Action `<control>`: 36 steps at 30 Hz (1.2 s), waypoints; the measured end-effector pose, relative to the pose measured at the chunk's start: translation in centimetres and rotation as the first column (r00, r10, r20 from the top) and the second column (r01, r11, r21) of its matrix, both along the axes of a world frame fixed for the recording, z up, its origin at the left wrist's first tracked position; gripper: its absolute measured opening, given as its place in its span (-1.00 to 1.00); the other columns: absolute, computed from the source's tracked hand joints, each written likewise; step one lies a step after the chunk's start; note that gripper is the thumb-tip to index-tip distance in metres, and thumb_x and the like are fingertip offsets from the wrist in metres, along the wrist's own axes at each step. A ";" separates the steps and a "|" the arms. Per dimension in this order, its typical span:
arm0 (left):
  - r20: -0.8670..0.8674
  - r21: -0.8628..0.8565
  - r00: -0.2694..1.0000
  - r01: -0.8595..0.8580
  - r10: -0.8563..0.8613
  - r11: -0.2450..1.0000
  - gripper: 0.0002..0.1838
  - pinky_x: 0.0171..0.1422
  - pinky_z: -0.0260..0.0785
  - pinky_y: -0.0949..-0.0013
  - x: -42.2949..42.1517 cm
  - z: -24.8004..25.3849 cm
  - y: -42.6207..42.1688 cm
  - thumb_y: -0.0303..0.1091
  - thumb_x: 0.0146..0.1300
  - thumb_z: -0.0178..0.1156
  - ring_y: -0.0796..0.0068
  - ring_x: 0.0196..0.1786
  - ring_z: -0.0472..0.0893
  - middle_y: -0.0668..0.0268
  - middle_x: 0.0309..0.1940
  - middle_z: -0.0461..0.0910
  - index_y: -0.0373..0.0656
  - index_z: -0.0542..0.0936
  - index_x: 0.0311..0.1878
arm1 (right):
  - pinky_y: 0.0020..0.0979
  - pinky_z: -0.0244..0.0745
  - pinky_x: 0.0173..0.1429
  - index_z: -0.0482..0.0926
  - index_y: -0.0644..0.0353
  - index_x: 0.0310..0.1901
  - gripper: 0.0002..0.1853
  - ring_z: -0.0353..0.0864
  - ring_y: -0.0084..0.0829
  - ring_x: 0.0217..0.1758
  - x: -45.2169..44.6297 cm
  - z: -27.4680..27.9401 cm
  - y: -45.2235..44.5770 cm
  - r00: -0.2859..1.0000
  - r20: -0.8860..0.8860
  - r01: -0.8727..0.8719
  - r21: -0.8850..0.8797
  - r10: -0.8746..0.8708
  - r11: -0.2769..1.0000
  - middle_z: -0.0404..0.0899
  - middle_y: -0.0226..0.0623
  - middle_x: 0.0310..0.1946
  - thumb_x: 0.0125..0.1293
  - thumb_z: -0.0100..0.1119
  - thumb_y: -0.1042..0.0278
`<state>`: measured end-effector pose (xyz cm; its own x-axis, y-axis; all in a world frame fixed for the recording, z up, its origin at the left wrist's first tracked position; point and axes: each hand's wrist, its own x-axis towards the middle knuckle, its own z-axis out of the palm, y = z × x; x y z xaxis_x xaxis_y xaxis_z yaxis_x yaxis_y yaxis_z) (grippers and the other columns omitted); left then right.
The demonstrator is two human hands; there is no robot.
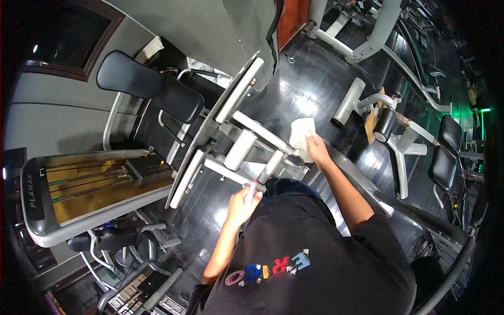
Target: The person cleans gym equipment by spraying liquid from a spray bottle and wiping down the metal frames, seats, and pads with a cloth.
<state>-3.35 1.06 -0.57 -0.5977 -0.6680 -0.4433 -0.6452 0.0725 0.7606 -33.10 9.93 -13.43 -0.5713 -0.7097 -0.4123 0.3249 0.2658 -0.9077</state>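
Observation:
My right hand [317,150] is closed on a white cloth [301,132], which is bunched up beside the end of a light grey frame bar [262,131] of a gym machine. My left hand [241,208] is wrapped round a slim white object with a pinkish-red top [251,190]; its kind does not show clearly. That hand is low in front of my body, close to another pale bar [228,170] of the same frame.
A weight-stack machine [35,194] marked PLAMAX stands at the left, with a black padded seat [181,100] behind it. To the right is a bench with a black roller [385,125] and pads. A curved dark rail [420,218] runs close by my right arm. The floor [299,79] is dark and shiny.

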 end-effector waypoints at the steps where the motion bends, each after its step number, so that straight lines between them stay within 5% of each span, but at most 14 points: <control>1: 0.011 -0.008 0.999 0.045 -0.045 0.999 -0.66 -0.22 0.45 0.20 -0.7 0.2 -0.4 -0.08 0.24 0.29 0.17 -0.39 0.66 0.14 -0.52 0.62 -0.22 0.61 -0.31 | -0.38 0.51 0.03 0.51 0.28 0.11 -0.59 0.63 -0.48 -0.06 0.0 0.5 0.4 1.000 -0.002 0.006 0.003 -0.006 1.000 0.66 -0.33 -0.12 0.56 -0.13 0.09; 3: -0.006 -0.014 0.999 0.053 -0.053 0.999 -0.66 -0.21 0.45 0.20 -1.9 0.5 -0.8 -0.07 0.24 0.30 0.16 -0.38 0.66 0.15 -0.51 0.63 -0.21 0.61 -0.31 | -0.43 0.51 0.03 0.48 0.25 0.16 -0.60 0.62 -0.52 -0.08 0.4 1.4 1.3 0.959 0.164 0.231 0.022 -0.231 0.973 0.65 -0.32 -0.10 0.57 -0.13 0.11; 8: 0.005 -0.072 0.993 0.116 -0.116 0.991 -0.64 -0.22 0.46 0.23 -4.2 1.5 -2.2 -0.03 0.26 0.28 0.19 -0.40 0.66 0.16 -0.54 0.63 -0.20 0.62 -0.31 | -0.41 0.50 0.02 0.48 0.24 0.17 -0.61 0.62 -0.49 -0.10 0.7 2.0 2.5 0.969 0.063 0.236 0.053 -0.239 0.970 0.66 -0.28 -0.09 0.55 -0.12 0.13; 10: 0.031 0.021 0.993 0.111 -0.111 0.994 -0.59 -0.25 0.45 0.24 -5.0 2.1 -2.6 0.01 0.27 0.27 0.26 -0.43 0.66 0.16 -0.56 0.62 -0.22 0.62 -0.32 | -0.39 0.48 0.02 0.51 0.24 0.14 -0.63 0.62 -0.47 -0.10 0.6 1.8 1.7 0.948 -0.314 0.082 0.085 -0.051 0.993 0.65 -0.23 -0.10 0.52 -0.07 0.14; 12: 0.011 0.013 0.995 0.102 -0.102 0.995 -0.58 -0.25 0.45 0.25 -5.3 2.2 -2.8 0.02 0.27 0.27 0.28 -0.44 0.66 0.16 -0.57 0.62 -0.22 0.61 -0.32 | -0.36 0.47 0.02 0.52 0.25 0.11 -0.65 0.63 -0.42 -0.12 1.3 3.3 -1.0 0.917 -0.389 -0.057 0.098 0.091 0.994 0.65 -0.18 -0.13 0.48 -0.01 0.19; 13: -0.013 0.007 0.996 0.093 -0.093 0.996 -0.57 -0.26 0.45 0.26 -5.4 2.3 -2.8 0.03 0.27 0.27 0.30 -0.45 0.66 0.15 -0.57 0.62 -0.23 0.61 -0.32 | -0.28 0.45 0.15 0.52 0.26 0.12 -0.66 0.63 -0.26 0.02 1.9 4.0 -3.3 0.904 -0.398 -0.141 0.062 0.154 0.988 0.62 -0.10 0.00 0.46 0.00 0.24; 15: -0.008 0.005 0.997 0.078 -0.078 0.997 -0.58 -0.26 0.45 0.27 -5.2 1.8 -2.8 0.02 0.27 0.27 0.31 -0.44 0.66 0.15 -0.57 0.62 -0.23 0.61 -0.31 | -0.17 0.30 0.42 0.52 0.19 0.19 -0.64 0.38 -0.02 0.37 3.4 4.2 -8.6 0.724 -0.687 -0.247 -0.173 0.063 0.954 0.36 -0.04 0.36 0.39 0.05 0.37; 17: 0.000 -0.001 0.999 0.049 -0.049 0.999 -0.59 -0.26 0.44 0.28 -4.8 1.5 -2.6 0.01 0.26 0.28 0.33 -0.44 0.66 0.14 -0.57 0.62 -0.23 0.61 -0.31 | -0.18 0.23 0.47 0.54 0.12 0.19 -0.61 0.29 -0.02 0.44 5.4 6.0 -13.0 0.750 -0.658 -0.309 -0.261 0.066 0.914 0.33 -0.11 0.39 0.32 0.09 0.42; 22: 0.024 0.010 0.998 -0.051 0.051 0.999 -0.66 -0.23 0.46 0.27 -3.6 2.4 -2.2 -0.08 0.22 0.30 0.34 -0.41 0.67 0.13 -0.56 0.62 -0.21 0.64 -0.27 | -0.24 0.26 0.44 0.58 0.02 0.10 -0.60 0.28 -0.10 0.40 7.3 5.6 -15.5 0.443 -0.879 -0.407 -0.020 0.178 0.913 0.29 -0.27 0.42 0.20 0.20 0.51; 25: 0.119 0.142 0.993 -0.038 0.021 0.989 -0.71 -0.20 0.48 0.25 -3.0 3.2 -1.9 -0.12 0.19 0.31 0.32 -0.37 0.69 0.12 -0.53 0.64 -0.19 0.68 -0.25 | -0.20 0.30 0.39 0.59 0.04 0.04 -0.64 0.37 -0.10 0.29 4.1 3.4 -12.9 0.389 -0.890 -0.573 -0.031 0.238 0.819 0.35 -0.25 0.36 0.20 0.21 0.52; 27: 0.085 0.108 0.996 -0.049 0.040 0.993 -0.71 -0.18 0.48 0.24 -2.0 1.8 -1.0 -0.11 0.17 0.30 0.26 -0.36 0.70 0.10 -0.50 0.65 -0.15 0.70 -0.24 | -0.20 0.31 0.37 0.59 0.06 0.02 -0.67 0.40 -0.09 0.26 2.9 3.5 -9.6 0.498 -0.812 -0.548 -0.022 0.305 0.836 0.41 -0.22 0.31 0.20 0.19 0.54; 33: 0.116 0.135 0.990 0.066 -0.082 0.989 -0.61 -0.28 0.42 0.19 -1.4 -0.2 -0.2 0.03 0.20 0.28 0.18 -0.48 0.63 0.11 -0.60 0.57 -0.16 0.62 -0.38 | -0.15 0.37 0.24 0.58 0.10 0.03 -0.69 0.43 -0.13 0.22 0.3 1.5 -1.5 0.383 -0.826 -0.575 0.137 0.413 0.806 0.50 -0.19 0.23 0.24 0.16 0.49; 35: 0.070 0.116 0.993 0.089 -0.097 0.989 -0.59 -0.30 0.40 0.18 -1.5 -0.5 0.0 0.04 0.21 0.27 0.18 -0.50 0.61 0.12 -0.62 0.54 -0.17 0.59 -0.41 | -0.14 0.38 0.18 0.56 0.14 0.04 -0.72 0.48 -0.10 0.16 0.5 1.2 -0.1 0.406 -0.845 -0.527 0.094 0.348 0.845 0.56 -0.14 0.14 0.29 0.10 0.43; 36: 0.026 0.096 0.994 0.102 -0.105 0.990 -0.57 -0.32 0.38 0.16 -1.7 -0.5 0.0 0.06 0.22 0.27 0.18 -0.53 0.59 0.13 -0.64 0.52 -0.17 0.56 -0.44 | -0.15 0.39 0.16 0.54 0.17 0.04 -0.73 0.50 -0.05 0.11 0.6 1.2 0.8 0.540 -0.724 -0.447 0.185 0.429 0.875 0.58 -0.10 0.09 0.32 0.06 0.40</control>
